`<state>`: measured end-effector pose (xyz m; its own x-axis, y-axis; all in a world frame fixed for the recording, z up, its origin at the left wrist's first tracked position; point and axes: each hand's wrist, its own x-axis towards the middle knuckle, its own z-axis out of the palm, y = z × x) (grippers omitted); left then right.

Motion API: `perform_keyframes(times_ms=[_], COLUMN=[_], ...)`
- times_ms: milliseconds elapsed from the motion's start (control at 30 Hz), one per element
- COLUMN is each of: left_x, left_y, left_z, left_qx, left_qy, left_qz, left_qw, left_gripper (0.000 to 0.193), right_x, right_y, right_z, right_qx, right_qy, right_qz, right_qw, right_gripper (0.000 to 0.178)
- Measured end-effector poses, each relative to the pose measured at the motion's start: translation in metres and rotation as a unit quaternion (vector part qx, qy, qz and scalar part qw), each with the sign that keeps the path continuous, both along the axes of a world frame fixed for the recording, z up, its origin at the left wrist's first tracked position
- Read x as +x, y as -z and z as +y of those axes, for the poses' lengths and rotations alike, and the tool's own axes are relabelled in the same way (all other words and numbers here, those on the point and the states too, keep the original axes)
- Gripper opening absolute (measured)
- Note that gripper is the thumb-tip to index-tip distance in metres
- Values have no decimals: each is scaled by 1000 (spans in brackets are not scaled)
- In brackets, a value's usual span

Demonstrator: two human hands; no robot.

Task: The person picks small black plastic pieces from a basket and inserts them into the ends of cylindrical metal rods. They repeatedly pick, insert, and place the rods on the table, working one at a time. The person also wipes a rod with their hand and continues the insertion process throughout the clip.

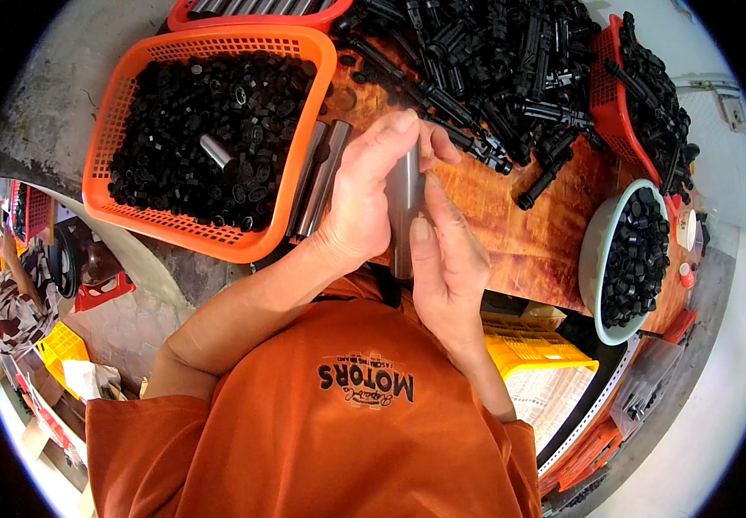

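Through the head camera I see a metal tube (403, 211) standing nearly upright in view, between both hands. The left hand (360, 194), at its 10 o'clock, is curled round it — thumb raised, fingers behind. The right hand (452, 259), at 4 o'clock, is half-curled with thumb and forefinger by the tube's side; I can't tell whether it grips. Farther out at 10 o'clock I have an orange basket (328, 86) of black caps (179, 112), a short metal piece (216, 150) on top — and at 1 o'clock, heaped black parts (519, 52).
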<state>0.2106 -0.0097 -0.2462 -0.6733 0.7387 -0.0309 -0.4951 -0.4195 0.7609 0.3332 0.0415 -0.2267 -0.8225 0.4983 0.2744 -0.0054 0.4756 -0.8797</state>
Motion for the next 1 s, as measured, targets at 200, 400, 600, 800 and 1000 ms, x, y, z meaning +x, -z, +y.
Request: perform_keyframes(times_ms=[200,400,600,800,1000], left_x=[4,5,7,10,12], left_y=[-1,-7,-12,-6,-15], left_z=[-1,-3,-3,-5,-4], left_qx=[22,-11,-20,-25,-54], left_qy=[-1,-5,2,0,-5], left_qz=[-109,-186,-212,-186,-210], left_qw=[994,983,977,982,976], left_gripper=[32,29,26,28,28], right_x=[-1,3,5,4,6], right_y=[11,23,16,17,21], right_z=[1,5,14,21,20], right_qx=[-51,-162,-210,-128,-94], right_qy=[-31,-53,-78,-99,-90], right_qz=[47,60,42,38,45], right_qw=[997,984,974,986,990], right_gripper=[36,37,35,36,36])
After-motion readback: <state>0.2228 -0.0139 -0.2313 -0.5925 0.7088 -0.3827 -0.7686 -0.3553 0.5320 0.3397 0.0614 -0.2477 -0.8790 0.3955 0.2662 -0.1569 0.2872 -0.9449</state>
